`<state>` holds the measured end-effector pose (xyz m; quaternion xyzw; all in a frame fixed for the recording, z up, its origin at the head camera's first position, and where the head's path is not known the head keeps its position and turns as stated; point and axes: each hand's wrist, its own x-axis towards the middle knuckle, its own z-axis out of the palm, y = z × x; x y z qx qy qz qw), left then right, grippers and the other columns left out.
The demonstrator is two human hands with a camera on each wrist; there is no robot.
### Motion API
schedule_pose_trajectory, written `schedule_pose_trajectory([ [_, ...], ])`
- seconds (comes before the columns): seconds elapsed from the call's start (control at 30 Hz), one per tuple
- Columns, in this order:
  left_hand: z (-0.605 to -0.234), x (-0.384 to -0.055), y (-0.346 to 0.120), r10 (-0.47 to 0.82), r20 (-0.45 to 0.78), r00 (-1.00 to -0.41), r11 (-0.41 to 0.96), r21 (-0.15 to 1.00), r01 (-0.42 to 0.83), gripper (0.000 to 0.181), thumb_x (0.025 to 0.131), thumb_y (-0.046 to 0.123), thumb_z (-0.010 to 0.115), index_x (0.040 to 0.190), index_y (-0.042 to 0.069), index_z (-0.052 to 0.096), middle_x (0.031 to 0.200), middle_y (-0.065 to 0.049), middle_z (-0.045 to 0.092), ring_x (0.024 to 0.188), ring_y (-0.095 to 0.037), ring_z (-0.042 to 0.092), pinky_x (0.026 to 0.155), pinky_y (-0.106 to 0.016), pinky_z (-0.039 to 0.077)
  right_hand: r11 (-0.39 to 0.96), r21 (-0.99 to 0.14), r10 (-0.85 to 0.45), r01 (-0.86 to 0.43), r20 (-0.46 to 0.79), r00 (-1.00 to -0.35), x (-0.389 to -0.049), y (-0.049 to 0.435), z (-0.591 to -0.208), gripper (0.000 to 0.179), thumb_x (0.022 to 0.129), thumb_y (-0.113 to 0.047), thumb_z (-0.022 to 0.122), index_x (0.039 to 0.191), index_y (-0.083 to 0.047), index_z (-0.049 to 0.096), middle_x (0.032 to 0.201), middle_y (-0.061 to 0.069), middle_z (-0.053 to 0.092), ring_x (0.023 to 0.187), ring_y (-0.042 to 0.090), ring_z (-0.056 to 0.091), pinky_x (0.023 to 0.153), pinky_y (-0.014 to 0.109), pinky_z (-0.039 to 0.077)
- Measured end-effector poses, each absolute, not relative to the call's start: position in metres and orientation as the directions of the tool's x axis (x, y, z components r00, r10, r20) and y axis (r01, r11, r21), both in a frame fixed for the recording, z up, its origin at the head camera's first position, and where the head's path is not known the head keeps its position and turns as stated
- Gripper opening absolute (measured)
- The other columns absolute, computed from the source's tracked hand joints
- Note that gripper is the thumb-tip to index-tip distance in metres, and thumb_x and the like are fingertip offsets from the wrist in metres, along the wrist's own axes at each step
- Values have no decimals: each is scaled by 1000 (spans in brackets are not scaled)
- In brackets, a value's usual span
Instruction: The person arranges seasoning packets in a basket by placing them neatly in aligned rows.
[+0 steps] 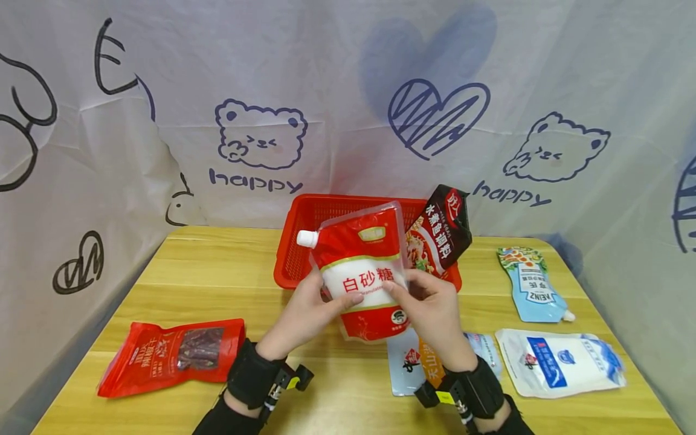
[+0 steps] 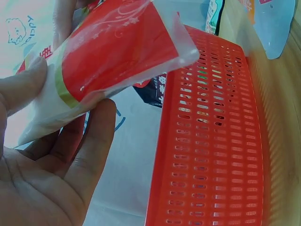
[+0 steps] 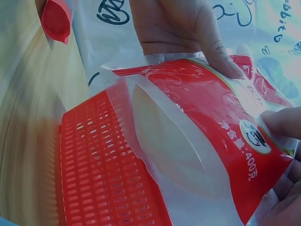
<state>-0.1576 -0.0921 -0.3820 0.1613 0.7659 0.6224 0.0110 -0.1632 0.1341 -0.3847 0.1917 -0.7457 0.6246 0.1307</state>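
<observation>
Both hands hold a red and white pouch of granulated sugar (image 1: 361, 241) with a white spout cap, raised in front of a red plastic basket (image 1: 288, 241). My left hand (image 1: 307, 311) grips its lower left side, thumb across the front and fingers behind, as the left wrist view shows. On the lower right side my right hand (image 1: 435, 308) pinches the pouch, thumb on the printed face. The pouch's clear bottom seal faces the right wrist view. A black seasoning packet (image 1: 443, 229) leans upright in the right part of the basket.
At the left lies a red bag of dried chilies (image 1: 176, 356). A blue Heinz squeeze pouch (image 1: 530, 284) and a white-and-blue bag (image 1: 560, 365) lie at the right. Under my right forearm is a grey-and-orange packet (image 1: 405, 362). A white drawn-on cloth (image 1: 348, 90) hangs behind the table.
</observation>
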Motion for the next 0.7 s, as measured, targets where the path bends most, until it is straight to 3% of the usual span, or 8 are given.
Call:
schedule_pose_trajectory([
  [0.5, -379, -158, -97, 261, 267, -928, 229, 916, 328, 59, 93, 17, 80, 143, 14, 49, 131, -4, 66, 110, -23, 65, 91, -42, 60, 181, -871, -235, -456, 412, -880, -167, 142, -383, 31, 93, 0, 75, 124, 2, 69, 113, 18, 73, 92, 15, 72, 81, 27, 61],
  [0.7, -377, -157, -101, 284, 262, -923, 249, 909, 334, 58, 92, 14, 80, 142, 15, 51, 129, -2, 67, 109, -23, 67, 89, -39, 61, 194, -858, -212, -475, 436, -875, -166, 151, -376, 40, 92, 5, 74, 131, 3, 64, 119, 20, 70, 100, 11, 69, 84, 23, 59],
])
